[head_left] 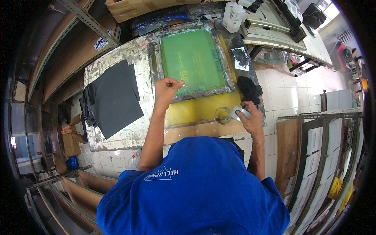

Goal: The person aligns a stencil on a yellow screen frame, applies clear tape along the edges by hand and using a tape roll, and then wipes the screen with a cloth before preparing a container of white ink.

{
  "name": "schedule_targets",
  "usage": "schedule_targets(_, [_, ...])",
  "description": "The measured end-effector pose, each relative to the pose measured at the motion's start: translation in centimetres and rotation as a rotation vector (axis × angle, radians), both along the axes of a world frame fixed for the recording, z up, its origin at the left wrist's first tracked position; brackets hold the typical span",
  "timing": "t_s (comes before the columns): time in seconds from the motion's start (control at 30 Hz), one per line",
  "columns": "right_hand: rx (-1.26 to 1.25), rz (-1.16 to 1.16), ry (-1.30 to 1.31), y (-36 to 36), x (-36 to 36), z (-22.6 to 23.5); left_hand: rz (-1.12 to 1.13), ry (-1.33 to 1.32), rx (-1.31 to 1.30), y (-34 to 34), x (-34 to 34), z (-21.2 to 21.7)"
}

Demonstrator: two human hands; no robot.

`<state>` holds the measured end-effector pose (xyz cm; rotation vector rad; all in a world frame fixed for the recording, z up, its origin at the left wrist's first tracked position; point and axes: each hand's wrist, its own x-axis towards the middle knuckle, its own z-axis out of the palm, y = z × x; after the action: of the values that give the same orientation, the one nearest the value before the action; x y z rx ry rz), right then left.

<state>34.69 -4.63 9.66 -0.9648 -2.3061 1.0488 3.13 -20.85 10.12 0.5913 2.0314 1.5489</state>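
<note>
A cramped print shop with white floor tiles, metal shelving on both sides and a paint-crusted bench (pixel 117 135) in the middle. On it, toward the far side, lies a framed printing screen (pixel 192 60) with green mesh, resting on a yellow board (pixel 196 111). The person's left hand (pixel 166 89) hovers at the near-left corner of the frame, fingers pinched narrow on a thin, pale sliver (pixel 184 85); whether it is a strip of tape or a small tool is too fine to tell. The right hand (pixel 250 117) sits near the right edge of the board, fingers wrapped around a small grey-white piece (pixel 239 112), touching or just beside a clear roll of tape (pixel 222 115).

From here, I'd worry that the pinched sliver could snag or scratch the mesh if it drags across the green area. The tape roll lies near the bench's near edge and could get nudged off. A dark rag (pixel 248 88) lies just right of the frame, and a stack of black sheets (pixel 113 96) to the left overhangs the bench edge, so a careless elbow might send it sliding.
</note>
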Motion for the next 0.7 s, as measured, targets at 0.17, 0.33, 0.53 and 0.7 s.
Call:
schedule_targets(0.17, [0.226,-0.058,-0.107,-0.1,-1.6,2.5,0.043,0.094,0.076,-1.6,0.5,2.9])
schedule_targets(0.33, [0.107,-0.009,0.139,0.4,-2.2,5.2,0.142,0.077,0.222,-3.3,-0.1,6.1])
schedule_targets(0.53, [0.489,0.238,0.335,-2.0,-1.9,15.9,0.049,0.363,0.559,-8.3,-2.5,13.0])
schedule_targets(0.7, [0.673,0.464,0.627,-3.3,-1.3,22.9,-0.05,0.425,1.015,-11.6,-4.0,19.2])
